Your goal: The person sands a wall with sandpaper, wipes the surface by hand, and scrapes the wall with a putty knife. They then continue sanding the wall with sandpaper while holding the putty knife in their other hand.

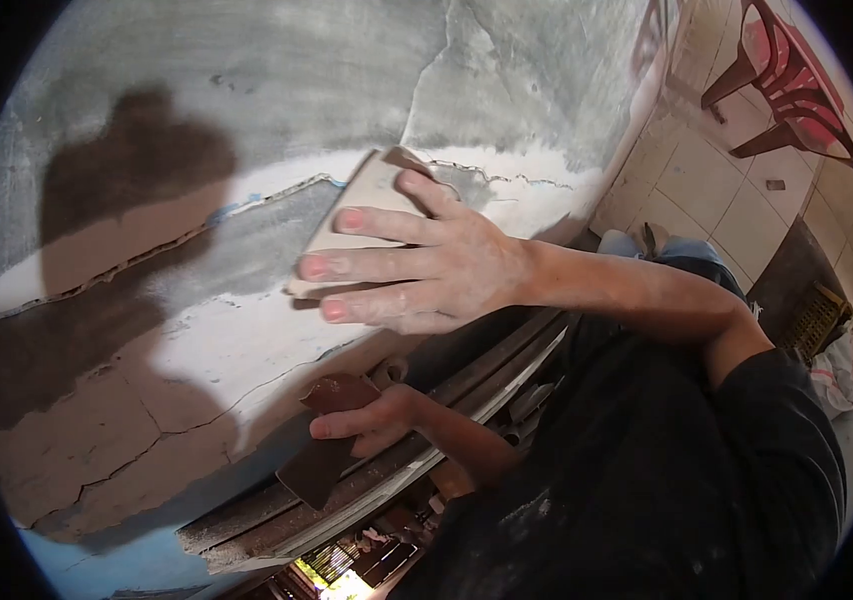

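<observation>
My right hand [427, 255] presses a folded sheet of sandpaper [379, 185] with a pale backing against the wall [287, 235]. Its fingers lie spread over the sheet, coated in white dust, and the thumb is mostly hidden below. The wall is grey with white filled patches, and a jagged crack runs past the sheet. Lower down, my left hand [377, 420] grips a curled piece of brown sandpaper [312, 470], whose ends stick out above and below the fingers. That hand is apart from the wall patch under my right hand.
Long boards or ledges [287, 520] run along the foot of the wall beside my body. A red plastic chair [792, 75] lies or stands on the tiled floor [697, 180]. A yellow crate [815, 322] and a white sack [840, 370] are at the right.
</observation>
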{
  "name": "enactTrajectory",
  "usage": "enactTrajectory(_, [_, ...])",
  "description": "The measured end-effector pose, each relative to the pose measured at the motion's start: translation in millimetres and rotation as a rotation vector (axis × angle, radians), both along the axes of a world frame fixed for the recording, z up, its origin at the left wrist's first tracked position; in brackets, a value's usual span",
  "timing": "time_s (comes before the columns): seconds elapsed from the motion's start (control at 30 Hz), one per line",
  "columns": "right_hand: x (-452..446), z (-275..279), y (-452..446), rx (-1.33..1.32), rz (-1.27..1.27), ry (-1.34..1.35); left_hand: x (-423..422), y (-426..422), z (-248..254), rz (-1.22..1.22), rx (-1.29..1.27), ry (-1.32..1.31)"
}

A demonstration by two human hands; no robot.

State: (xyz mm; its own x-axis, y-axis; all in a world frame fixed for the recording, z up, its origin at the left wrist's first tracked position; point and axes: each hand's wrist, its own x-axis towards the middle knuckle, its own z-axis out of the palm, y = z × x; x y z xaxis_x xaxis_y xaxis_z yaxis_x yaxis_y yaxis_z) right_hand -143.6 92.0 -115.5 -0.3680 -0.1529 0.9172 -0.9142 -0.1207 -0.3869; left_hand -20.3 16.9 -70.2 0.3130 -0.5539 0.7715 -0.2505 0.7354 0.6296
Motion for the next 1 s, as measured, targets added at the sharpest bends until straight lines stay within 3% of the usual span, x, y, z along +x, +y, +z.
enactTrajectory(0.1, [4.8, -48.7, -5.9, 0.034, -0.046, 0.019, -0.1, 1.1, 0.3, -0.01, -0.043, -0.058])
enactTrajectory(0.17, [4.2, -52.9, 1.1, 0.104, -0.044, 0.005, 3.1, -1.4, -0.3, -0.05, -0.025, -0.036])
enactTrajectory(0.3, [6.7, -6.0, 5.4, -0.01, 0.097, -0.072, -7.4, 10.1, 4.8, -0.103, 0.057, 0.007])
enactTrajectory(0.4, [-1.0, -2.8, -0.4, -0.049, 0.077, -0.013, -3.8, 0.3, 0.1, -0.004, -0.086, -0.03])
enactTrajectory(0.5, [2.8, -59.2, -2.9, 0.002, 0.002, -0.004, -3.3, 4.6, 1.9, -0.057, -0.026, -0.062])
enactTrajectory(0.57, [5.5, -63.5, 1.4, 0.055, -0.022, -0.033, -3.5, 5.1, 3.3, -0.033, -0.013, -0.064])
enactTrajectory(0.7, [2.7, -3.3, 0.3, -0.048, 0.132, -0.063, -12.5, 16.9, 7.5, -0.032, 0.028, -0.064])
enactTrajectory(0.77, [2.0, -6.8, -8.7, -0.07, 0.048, -0.007, -6.9, 3.8, 1.8, -0.036, -0.038, -0.045])
enactTrajectory(0.9, [1.5, -80.7, -2.3, 0.114, 0.019, 0.043, -9.3, 11.8, 5.2, -0.035, 0.009, -0.073])
enactTrajectory(1.0, [5.9, -73.5, -3.1, 0.102, 0.071, -0.044, -8.8, 10.1, 3.5, -0.061, -0.027, -0.083])
